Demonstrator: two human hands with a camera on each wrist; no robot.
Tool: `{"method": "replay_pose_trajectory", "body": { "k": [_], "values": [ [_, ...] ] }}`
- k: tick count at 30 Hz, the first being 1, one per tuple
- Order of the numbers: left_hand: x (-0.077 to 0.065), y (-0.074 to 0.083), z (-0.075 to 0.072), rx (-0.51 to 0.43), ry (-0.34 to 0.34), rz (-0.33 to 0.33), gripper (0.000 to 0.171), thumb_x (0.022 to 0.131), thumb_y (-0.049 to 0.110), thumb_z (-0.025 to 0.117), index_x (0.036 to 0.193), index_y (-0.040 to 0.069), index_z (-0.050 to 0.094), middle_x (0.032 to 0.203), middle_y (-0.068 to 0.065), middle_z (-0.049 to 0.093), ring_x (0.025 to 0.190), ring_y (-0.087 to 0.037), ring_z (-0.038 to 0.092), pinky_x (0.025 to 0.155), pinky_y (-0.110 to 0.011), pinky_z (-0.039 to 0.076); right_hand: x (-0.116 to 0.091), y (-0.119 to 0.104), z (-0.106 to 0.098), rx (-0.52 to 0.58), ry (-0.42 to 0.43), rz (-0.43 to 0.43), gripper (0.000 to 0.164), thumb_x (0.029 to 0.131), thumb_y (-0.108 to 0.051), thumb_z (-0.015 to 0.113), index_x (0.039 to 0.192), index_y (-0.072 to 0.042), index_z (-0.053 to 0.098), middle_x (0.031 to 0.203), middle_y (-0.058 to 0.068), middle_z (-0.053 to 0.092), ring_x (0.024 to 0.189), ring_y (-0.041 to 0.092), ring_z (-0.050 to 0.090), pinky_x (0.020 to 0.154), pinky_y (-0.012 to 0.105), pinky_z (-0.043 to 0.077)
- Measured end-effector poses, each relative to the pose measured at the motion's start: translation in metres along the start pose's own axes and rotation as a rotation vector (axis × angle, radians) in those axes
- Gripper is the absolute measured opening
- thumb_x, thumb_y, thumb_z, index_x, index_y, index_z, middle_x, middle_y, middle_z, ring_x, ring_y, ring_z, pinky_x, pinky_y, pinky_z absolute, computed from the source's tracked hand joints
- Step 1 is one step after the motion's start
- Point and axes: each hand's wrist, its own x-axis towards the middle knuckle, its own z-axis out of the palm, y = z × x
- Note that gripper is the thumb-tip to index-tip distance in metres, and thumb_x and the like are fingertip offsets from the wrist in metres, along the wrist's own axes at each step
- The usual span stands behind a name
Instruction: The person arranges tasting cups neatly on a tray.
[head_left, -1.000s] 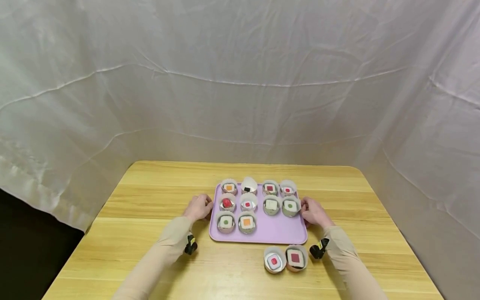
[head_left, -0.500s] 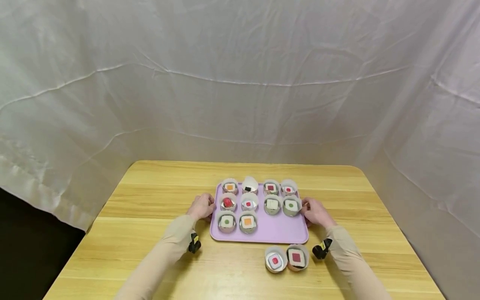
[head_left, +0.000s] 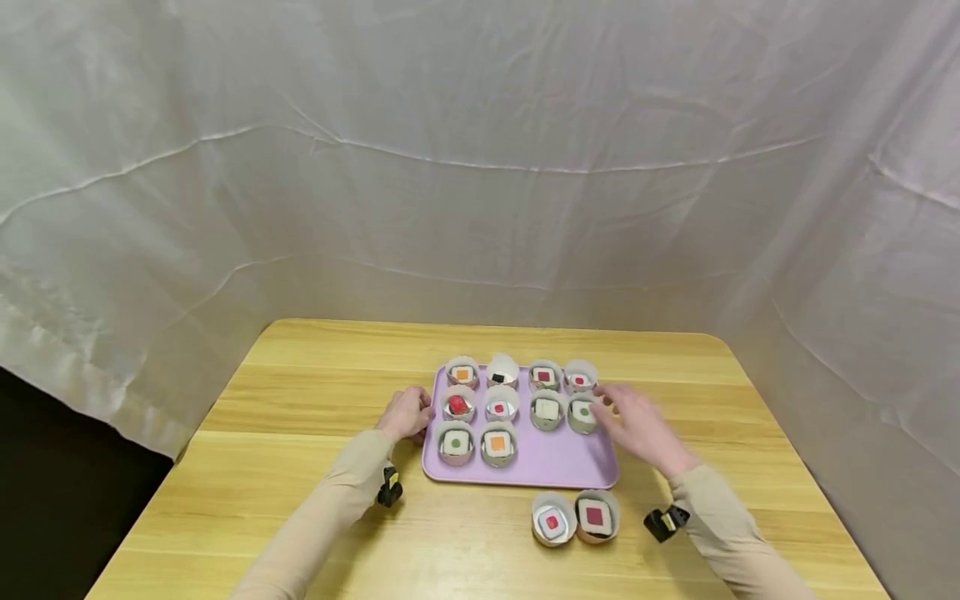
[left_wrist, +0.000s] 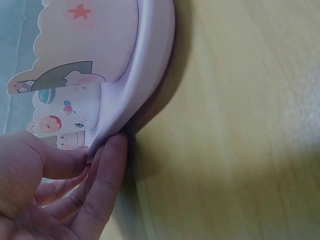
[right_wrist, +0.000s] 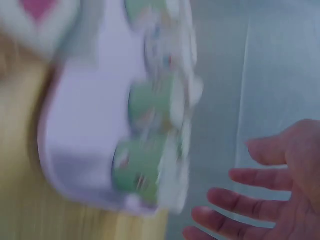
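Observation:
In the head view a lilac tray (head_left: 558,463) lies on the table with several paper cups on it, each holding a small piece like toy sushi. My left hand (head_left: 405,413) pinches the tray's left rim; the left wrist view shows thumb and fingers (left_wrist: 111,172) meeting on that rim. Over the right edge hovers my right hand (head_left: 643,425), fingers spread and holding nothing, close to a cup (head_left: 583,413) with a green-dotted roll. The right wrist view, blurred, shows this hand (right_wrist: 270,192) apart from the green cups (right_wrist: 137,167).
Before the tray's front edge stand two cups side by side, one with a pink-centred piece (head_left: 552,523), one with a dark-red-centred roll (head_left: 595,517). The wooden table (head_left: 300,500) extends around them. Pale curtains (head_left: 480,208) enclose the back and sides.
My right hand has let go of the tray's right rim, lifted and opened over the tray's right edge. The left hand keeps its pinch on the left rim.

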Motion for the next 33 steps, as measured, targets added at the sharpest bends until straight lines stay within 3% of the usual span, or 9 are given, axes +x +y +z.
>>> {"method": "replay_pose_trajectory", "body": {
  "k": [3, 6, 14, 18, 24, 33],
  "values": [
    [0.001, -0.001, 0.0, 0.004, 0.012, 0.018, 0.006, 0.094, 0.002, 0.063, 0.097, -0.003, 0.063, 0.083, -0.018, 0.072, 0.051, -0.018, 0.067, 0.045, -0.027, 0.059, -0.009, -0.026, 0.003, -0.053, -0.066, -0.116, 0.034, 0.097, -0.02, 0.065, 0.123, 0.001, 0.063, 0.119, 0.022, 0.068, 0.104, 0.038, 0.067, 0.089, 0.055, 0.059],
    [0.001, -0.002, 0.0, -0.004, 0.013, 0.028, 0.006, 0.094, 0.001, 0.062, 0.097, -0.004, 0.063, 0.082, -0.017, 0.072, 0.05, -0.017, 0.067, 0.045, -0.027, 0.059, -0.019, -0.045, 0.009, -0.082, -0.175, -0.191, 0.039, 0.098, -0.027, 0.064, 0.127, -0.002, 0.063, 0.128, 0.02, 0.065, 0.113, 0.037, 0.065, 0.098, 0.056, 0.056],
    [0.002, -0.002, 0.001, -0.003, 0.013, 0.025, 0.007, 0.094, 0.002, 0.062, 0.098, -0.004, 0.063, 0.084, -0.017, 0.072, 0.05, -0.017, 0.067, 0.045, -0.027, 0.059, -0.033, -0.065, 0.025, -0.126, -0.495, -0.34, 0.045, 0.1, -0.047, 0.057, 0.13, -0.014, 0.061, 0.118, 0.0, 0.062, 0.105, 0.014, 0.061, 0.093, 0.037, 0.058],
    [0.002, -0.003, 0.002, -0.018, 0.004, 0.018, 0.008, 0.094, 0.002, 0.062, 0.099, -0.004, 0.063, 0.085, -0.018, 0.072, 0.05, -0.017, 0.067, 0.045, -0.027, 0.059, -0.035, -0.066, 0.031, -0.151, -0.564, -0.347, 0.049, 0.096, -0.051, 0.061, 0.131, -0.018, 0.06, 0.118, -0.004, 0.06, 0.104, 0.013, 0.059, 0.091, 0.034, 0.057],
    [0.001, -0.003, 0.002, -0.012, 0.004, 0.014, 0.008, 0.094, 0.003, 0.062, 0.1, -0.004, 0.063, 0.087, -0.018, 0.071, 0.051, -0.017, 0.067, 0.046, -0.027, 0.059, -0.036, -0.068, 0.037, -0.128, -0.633, -0.297, 0.051, 0.088, -0.054, 0.07, 0.128, -0.024, 0.059, 0.119, -0.007, 0.057, 0.096, 0.007, 0.052, 0.076, 0.02, 0.049],
    [0.001, -0.002, 0.002, -0.008, 0.004, 0.012, 0.008, 0.095, 0.003, 0.062, 0.099, -0.003, 0.063, 0.086, -0.017, 0.072, 0.051, -0.016, 0.067, 0.046, -0.027, 0.059, -0.038, -0.072, 0.041, -0.097, -0.694, -0.265, 0.047, 0.077, -0.042, 0.08, 0.118, -0.029, 0.06, 0.11, -0.01, 0.053, 0.092, 0.003, 0.049, 0.073, 0.015, 0.046]
  ]
}}
